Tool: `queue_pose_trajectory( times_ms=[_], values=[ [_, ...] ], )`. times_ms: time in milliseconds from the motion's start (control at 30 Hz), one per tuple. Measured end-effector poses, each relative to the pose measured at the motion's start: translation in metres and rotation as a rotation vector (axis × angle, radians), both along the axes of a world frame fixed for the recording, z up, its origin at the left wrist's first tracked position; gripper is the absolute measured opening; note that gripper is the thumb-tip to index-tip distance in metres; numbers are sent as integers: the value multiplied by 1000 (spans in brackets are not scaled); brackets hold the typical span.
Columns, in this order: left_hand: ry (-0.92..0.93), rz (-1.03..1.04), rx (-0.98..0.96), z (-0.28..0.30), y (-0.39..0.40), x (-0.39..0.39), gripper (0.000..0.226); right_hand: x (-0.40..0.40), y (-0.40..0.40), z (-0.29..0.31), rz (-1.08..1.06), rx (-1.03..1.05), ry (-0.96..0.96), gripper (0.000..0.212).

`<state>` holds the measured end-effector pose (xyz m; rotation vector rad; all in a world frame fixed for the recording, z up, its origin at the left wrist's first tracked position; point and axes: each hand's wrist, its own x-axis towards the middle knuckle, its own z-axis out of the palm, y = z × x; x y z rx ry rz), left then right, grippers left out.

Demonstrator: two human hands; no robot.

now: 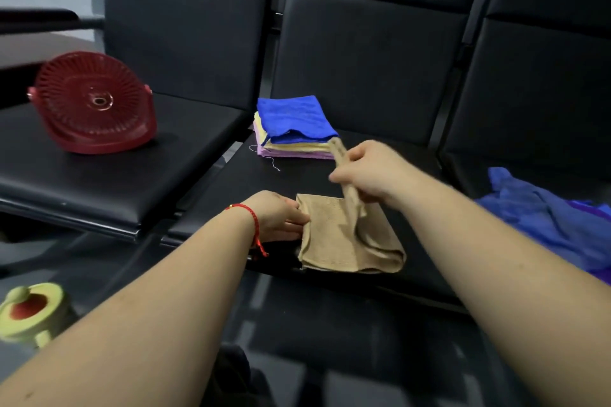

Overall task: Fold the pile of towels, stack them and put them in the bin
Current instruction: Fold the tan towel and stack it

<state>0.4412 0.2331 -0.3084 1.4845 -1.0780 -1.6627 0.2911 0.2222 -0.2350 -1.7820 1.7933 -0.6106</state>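
A tan towel (334,241) lies partly folded on the middle black seat (264,182). My left hand (281,218) pinches its left edge and holds it down. My right hand (367,172) grips the towel's upper flap and lifts it above the rest of the cloth. Behind them sits a stack of folded towels (294,129), blue on top, yellow and pink beneath. A red slotted plastic bin (92,102) lies tipped on its side on the left seat. Unfolded blue and purple towels (555,221) are heaped on the right seat.
Black padded seat backs (363,43) stand close behind the row of seats. A yellow-green and red round object (29,311) sits low at the left, below the seats. A dark desk edge (36,43) shows at far left.
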Motion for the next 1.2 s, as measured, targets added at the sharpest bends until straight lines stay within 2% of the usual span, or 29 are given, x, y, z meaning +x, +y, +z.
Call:
queue_pose_trajectory(
  times_ms=[167,233,400,533,633,700,767,833,933,1000,1067,1133,1200],
  values=[
    [-10,-45,-20,0,1,1,26,34,-4,-44,35,40,252,48],
    [-15,-50,-21,2,2,2,26,38,-1,-54,24,56,230,50],
    [3,-46,-4,4,2,1,25,30,9,-52,39,152,-56,31],
    [-15,-5,-4,4,1,-2,24,20,8,-53,-8,-43,107,37],
    [-47,20,-15,3,0,-4,23,15,7,-50,-79,-163,111,32],
    [-43,25,-24,3,1,-5,18,18,8,-49,-40,-132,98,32],
    [-26,24,-31,5,4,-6,14,25,9,-57,53,-36,-20,30],
    [16,70,-26,7,5,-7,20,31,12,-66,93,54,-205,25],
    [36,93,3,7,4,-8,28,22,12,-66,85,45,-342,23],
    [-89,65,-10,6,2,-7,26,11,12,-62,75,-73,-239,21],
    [-444,93,-137,5,-1,-5,21,-1,12,-62,69,-204,-20,20],
    [-797,204,-366,6,-5,-5,18,-7,12,-64,98,-269,131,22],
    [-865,233,-528,11,-4,-16,18,-10,11,-68,159,-305,240,29]
  ],
)
